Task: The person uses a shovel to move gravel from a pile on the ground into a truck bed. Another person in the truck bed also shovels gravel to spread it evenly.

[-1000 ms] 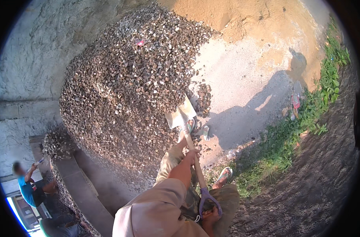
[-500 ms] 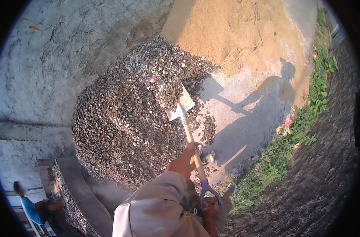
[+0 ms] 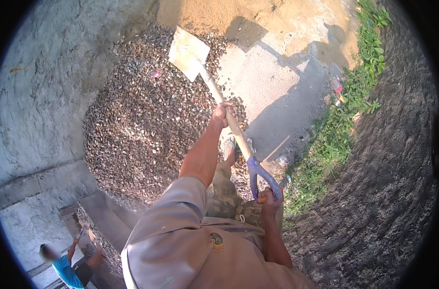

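Observation:
My left hand (image 3: pixel 224 113) is closed round the wooden shaft (image 3: pixel 237 132) of a shovel. My right hand (image 3: pixel 268 201) grips its purple D-handle (image 3: pixel 260 168) lower down, over my camouflage trousers. The pale, square blade (image 3: pixel 186 52) is held over the upper part of a dark gravel pile (image 3: pixel 128 125), with no gravel visible on it. A sandalled foot (image 3: pixel 229 149) shows beside the pile, under the shaft.
Sand (image 3: pixel 282 17) lies beyond the gravel, with pale ground (image 3: pixel 263 91) and a weed strip (image 3: pixel 340 139) on the right. A rough wall (image 3: pixel 41 96) rises at left. A concrete ledge (image 3: pixel 99 216) and another person (image 3: pixel 70 269) in blue are at lower left.
The shovel has moved up and away from me, my left arm stretching out with it. The gravel that was on the blade half a second ago no longer shows there.

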{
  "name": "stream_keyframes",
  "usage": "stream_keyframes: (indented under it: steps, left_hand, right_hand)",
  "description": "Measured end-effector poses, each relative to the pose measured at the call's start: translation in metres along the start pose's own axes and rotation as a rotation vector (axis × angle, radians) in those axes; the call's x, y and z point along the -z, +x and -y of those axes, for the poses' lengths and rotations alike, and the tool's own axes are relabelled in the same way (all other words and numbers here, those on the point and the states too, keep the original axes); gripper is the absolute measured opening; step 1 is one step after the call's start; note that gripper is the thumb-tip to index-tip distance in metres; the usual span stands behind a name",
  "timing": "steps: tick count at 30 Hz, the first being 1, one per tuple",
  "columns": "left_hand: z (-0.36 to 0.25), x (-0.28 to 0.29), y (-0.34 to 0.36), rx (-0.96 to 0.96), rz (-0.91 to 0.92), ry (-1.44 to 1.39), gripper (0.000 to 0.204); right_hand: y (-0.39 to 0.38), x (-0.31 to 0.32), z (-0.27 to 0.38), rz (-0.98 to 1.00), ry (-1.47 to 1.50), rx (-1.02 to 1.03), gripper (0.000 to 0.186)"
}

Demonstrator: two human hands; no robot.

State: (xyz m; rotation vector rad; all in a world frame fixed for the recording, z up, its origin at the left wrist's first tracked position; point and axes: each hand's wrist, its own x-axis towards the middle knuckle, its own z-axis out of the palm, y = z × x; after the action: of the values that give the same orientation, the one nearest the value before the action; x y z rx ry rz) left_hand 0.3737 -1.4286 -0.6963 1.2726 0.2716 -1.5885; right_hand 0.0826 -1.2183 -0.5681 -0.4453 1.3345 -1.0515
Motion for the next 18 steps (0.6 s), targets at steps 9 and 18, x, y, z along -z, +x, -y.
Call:
stream_keyframes:
  steps: [9,18]
  left_hand:
    - [0.476,-0.04,-0.114,0.424,-0.211,0.06,0.01]
    - [0.488,0.07,-0.024,0.62,-0.152,-0.217,0.013]
  right_hand:
    - [-0.165,0.306,0.068,-0.758,-0.001,-0.32,0.011]
    - [-0.102,0.272,0.039,-0.773,-0.039,-0.581,0.013]
